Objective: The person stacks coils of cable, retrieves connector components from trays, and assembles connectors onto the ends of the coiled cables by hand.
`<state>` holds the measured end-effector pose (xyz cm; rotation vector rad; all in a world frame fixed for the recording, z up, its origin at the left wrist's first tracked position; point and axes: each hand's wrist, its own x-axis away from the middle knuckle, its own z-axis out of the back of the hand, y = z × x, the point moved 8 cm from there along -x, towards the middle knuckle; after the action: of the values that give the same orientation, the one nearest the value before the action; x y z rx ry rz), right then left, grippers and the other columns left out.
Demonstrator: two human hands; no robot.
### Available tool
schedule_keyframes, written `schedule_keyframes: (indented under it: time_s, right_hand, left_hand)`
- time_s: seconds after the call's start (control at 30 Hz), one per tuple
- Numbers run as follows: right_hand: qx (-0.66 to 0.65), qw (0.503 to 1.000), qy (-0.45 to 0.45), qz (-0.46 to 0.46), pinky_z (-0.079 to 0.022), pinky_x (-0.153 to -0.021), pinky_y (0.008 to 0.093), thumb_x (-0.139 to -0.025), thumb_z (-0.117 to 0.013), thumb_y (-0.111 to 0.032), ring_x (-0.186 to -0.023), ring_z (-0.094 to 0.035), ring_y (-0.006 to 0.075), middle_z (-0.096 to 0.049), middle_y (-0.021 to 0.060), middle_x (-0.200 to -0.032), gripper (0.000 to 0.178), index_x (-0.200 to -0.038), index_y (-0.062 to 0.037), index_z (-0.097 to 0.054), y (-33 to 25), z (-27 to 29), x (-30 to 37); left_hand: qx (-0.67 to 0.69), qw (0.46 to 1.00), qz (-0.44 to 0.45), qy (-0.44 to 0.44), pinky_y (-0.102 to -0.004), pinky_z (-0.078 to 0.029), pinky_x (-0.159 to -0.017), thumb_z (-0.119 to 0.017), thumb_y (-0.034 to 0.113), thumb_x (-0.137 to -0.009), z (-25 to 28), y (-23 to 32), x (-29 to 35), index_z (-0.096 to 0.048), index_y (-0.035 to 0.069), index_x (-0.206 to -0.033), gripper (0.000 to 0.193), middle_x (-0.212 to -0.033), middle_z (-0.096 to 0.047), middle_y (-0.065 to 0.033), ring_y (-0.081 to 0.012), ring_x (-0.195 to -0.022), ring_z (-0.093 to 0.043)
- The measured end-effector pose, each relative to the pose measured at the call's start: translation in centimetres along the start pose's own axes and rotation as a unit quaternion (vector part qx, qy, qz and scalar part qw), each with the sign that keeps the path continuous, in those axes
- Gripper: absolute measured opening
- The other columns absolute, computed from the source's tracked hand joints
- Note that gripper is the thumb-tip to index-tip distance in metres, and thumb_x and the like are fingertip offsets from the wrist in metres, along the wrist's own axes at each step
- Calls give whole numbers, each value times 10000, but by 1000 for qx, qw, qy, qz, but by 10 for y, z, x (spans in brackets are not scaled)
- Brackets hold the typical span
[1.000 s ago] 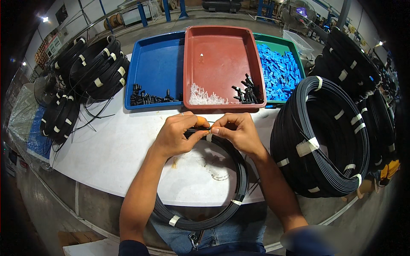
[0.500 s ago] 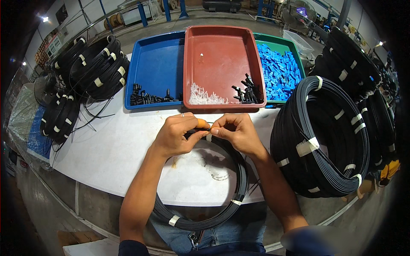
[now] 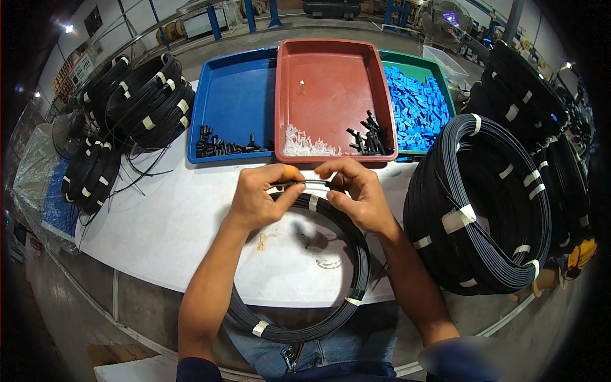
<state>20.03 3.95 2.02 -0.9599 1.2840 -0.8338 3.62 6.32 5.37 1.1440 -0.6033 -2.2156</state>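
Note:
Over the far rim of a taped coil of black cable [image 3: 361,267], my left hand [image 3: 261,194] pinches a thin black cable [image 3: 313,181] between thumb and forefinger. An orange covering wraps that forefinger. To the right, my right hand [image 3: 358,197] has its thumb and forefinger apart, with the cable and a thicker black part of it reaching between them. Whether the other right fingers touch the cable is hidden. The coil rests on the white table and hangs over its near edge toward my lap.
Beyond my hands stand a blue tray [image 3: 235,89] with black parts, a red tray [image 3: 331,76] with clear and black pieces, and a green tray [image 3: 445,76] of blue pieces. Large cable coils [image 3: 414,191] flank me on the right; more black coils [image 3: 143,95] are stacked left.
My right thumb and forefinger have spread from their pinch beside the left fingertips. More of the cable now shows between my hands.

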Motion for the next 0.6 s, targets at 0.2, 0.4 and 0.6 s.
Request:
schedule_keyframes:
  time_s: [0.2,0.4,0.6]
  right_hand:
    - [155,980,6,124,-551,-703,305,-809,-688,107,-792,-677,165,-649,109,-858,173,-952,28,-634,-10,6,1]
    - [247,943,-5,224,-541,-655,342,-797,-710,120,-769,-685,262,-679,123,-898,203,-953,7,-647,-29,-9,9]
    - [222,955,21,195,-550,-667,343,-799,-686,142,-778,-705,288,-686,151,-897,212,-976,28,-656,-23,-8,13]
  left_hand:
    - [26,1000,16,-2,-273,-562,-708,-802,43,-804,1,-8,1,-720,-31,-895,143,-805,-746,-115,-160,-724,-718]
    - [13,999,1,-51,-312,-606,-775,-795,-3,-786,-17,0,1,-701,-32,-909,157,-857,-759,-137,-220,-819,-765]
    - [-117,984,-125,-41,-333,-610,-772,-788,20,-806,-22,12,7,-620,13,-1164,395,-891,-748,-141,-267,-867,-767]
